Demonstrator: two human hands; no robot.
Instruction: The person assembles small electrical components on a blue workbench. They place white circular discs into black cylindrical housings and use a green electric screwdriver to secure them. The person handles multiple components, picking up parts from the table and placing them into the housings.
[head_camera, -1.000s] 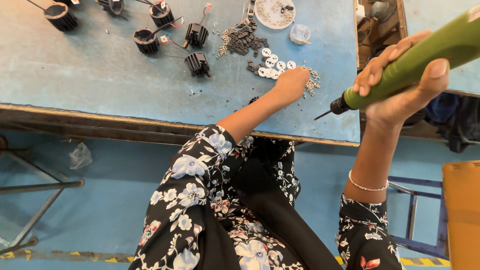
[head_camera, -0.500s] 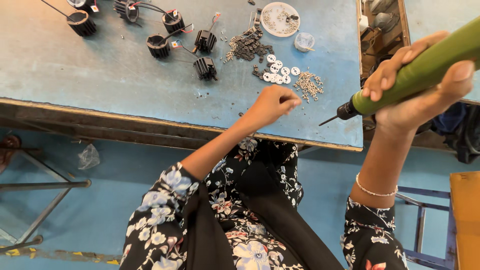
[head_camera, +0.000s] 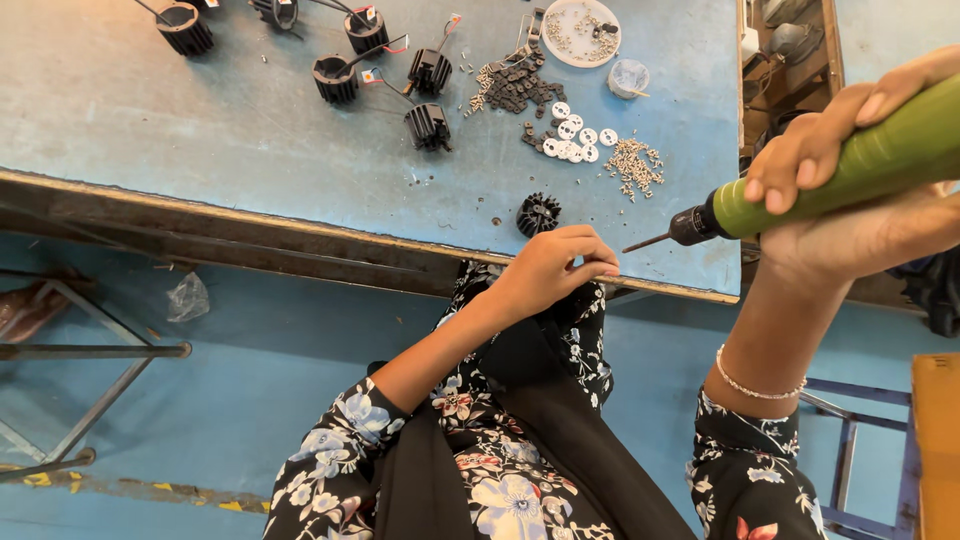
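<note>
Hands are seen from the head view over a worn blue-painted tabletop (head_camera: 200, 130). The right hand (head_camera: 850, 200) is wrapped tightly around a smooth green cylindrical power screwdriver (head_camera: 850, 165), whose black chuck and thin metal bit are pointed left, above the tabletop's near edge. The left hand (head_camera: 550, 270) is curled narrowly at that edge, fingertips pinched together; whether anything is held cannot be told. A small black ribbed round heat sink (head_camera: 538, 214) is set just beyond it. Farther back, white flat washers (head_camera: 572, 140), a heap of small metal screws (head_camera: 634, 165) and a round white dish (head_camera: 583, 30) are laid.
</note>
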